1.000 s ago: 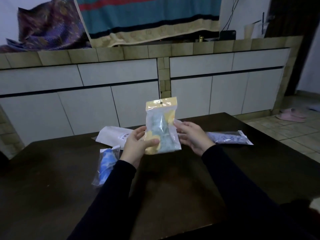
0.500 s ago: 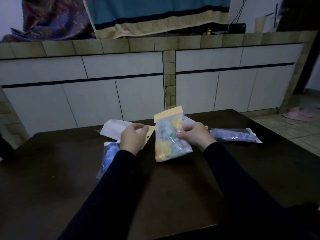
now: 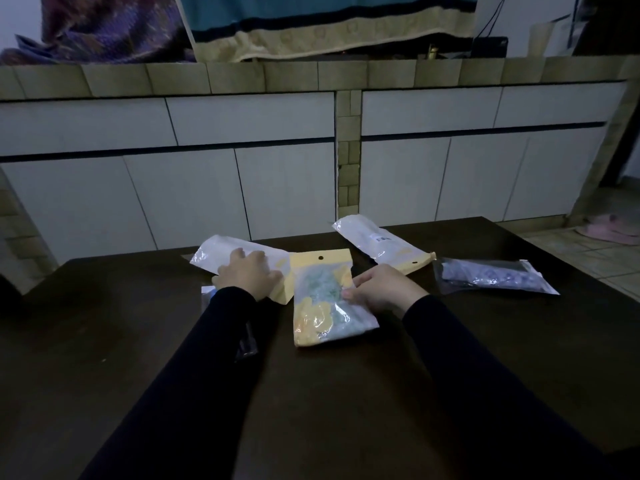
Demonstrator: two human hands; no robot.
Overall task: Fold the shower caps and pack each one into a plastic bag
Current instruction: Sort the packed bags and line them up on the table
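packed bag: yellow-topped plastic bag (image 3: pixel 327 299) with a greenish folded shower cap inside, lying flat on the dark table (image 3: pixel 450 393), centre, hang-hole end pointing away from the person
right hand: right hand (image 3: pixel 381 291) on the packed bag's right edge, fingers curled, thumb and fingertips pinching the plastic about mid-length
left hand: left hand (image 3: pixel 247 277) palm down on the white bag (image 3: pixel 221 254), fingers spread and slightly bent, pressing on it; no clear pinch visible
white bag: flat, lies at an angle just left of the packed bag, its yellow end tucked against the packed bag's upper left corner
second white bag: second white bag (image 3: pixel 377 245) with a small label and a yellow end, lies diagonally behind the right hand, near the table's far edge
purple bag: clear bag with purple contents (image 3: pixel 491 277), on the table right of the second white bag, apart from both hands
blue bag: clear bag with blue contents (image 3: pixel 221 317), mostly hidden under the left sleeve; only a corner and a lower edge show
sleeves: both arms in dark long sleeves (image 3: pixel 485 393), reaching in from the near edge
cabinets: white cabinet fronts (image 3: pixel 277 188) with a tan tiled counter edge (image 3: pixel 311 76) behind the table
counter top: teal and beige cloth (image 3: pixel 329 32) hanging down, purple patterned fabric (image 3: pixel 104 32) to its left
floor: pink slippers (image 3: pixel 609 230) on the tiles, far right
light: dim, small print on the labels unreadable
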